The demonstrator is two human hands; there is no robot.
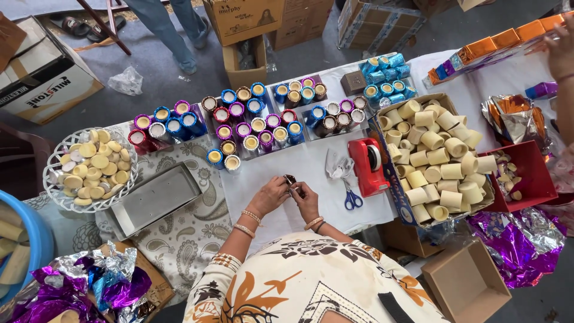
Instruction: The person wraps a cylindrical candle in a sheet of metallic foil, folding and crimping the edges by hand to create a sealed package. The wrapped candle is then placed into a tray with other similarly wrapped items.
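Head view: a white table (299,170) fills the frame's middle, a cardboard box of cream cylinders (439,158) at right, foil-wrapped cups (251,122) across the upper centre. Just below centre, the left hand (269,196) and right hand (307,200) together pinch one small dark foil-wrapped piece (290,180) above the table.

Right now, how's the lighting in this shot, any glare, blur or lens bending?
Head view: soft, even daylight with faint shadows; glare flares off the purple foil and the orange foil strip; straight edges bow toward the frame's corners, a wide-lens effect; the left hand and right hand stay reasonably sharp, their small piece too tiny to resolve.
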